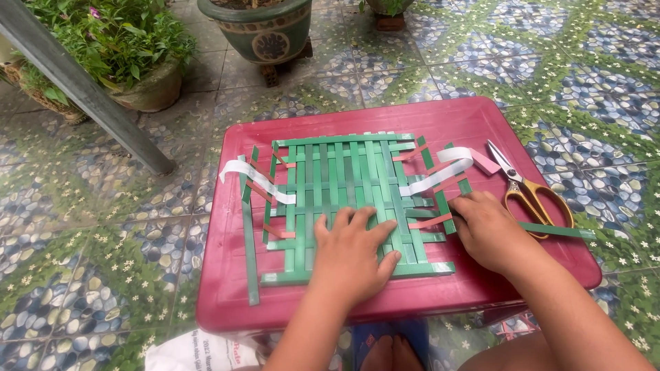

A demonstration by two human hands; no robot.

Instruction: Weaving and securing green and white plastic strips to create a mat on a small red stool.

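A woven mat of green strips (344,178) lies flat on a small red plastic table (454,120). My left hand (352,255) presses flat on the mat's near middle, fingers spread. At the mat's right edge, my right hand (489,230) pinches a green strip (553,230) that sticks out to the right. White strips (256,180) and thin pink strips (430,222) run through the weave at both sides.
Yellow-handled scissors (526,192) lie on the table's right side, beside my right hand. A loose green strip (250,257) lies along the left. Potted plants (120,48) and a large glazed pot (265,31) stand on the patterned tile floor beyond. A grey post (82,86) leans at left.
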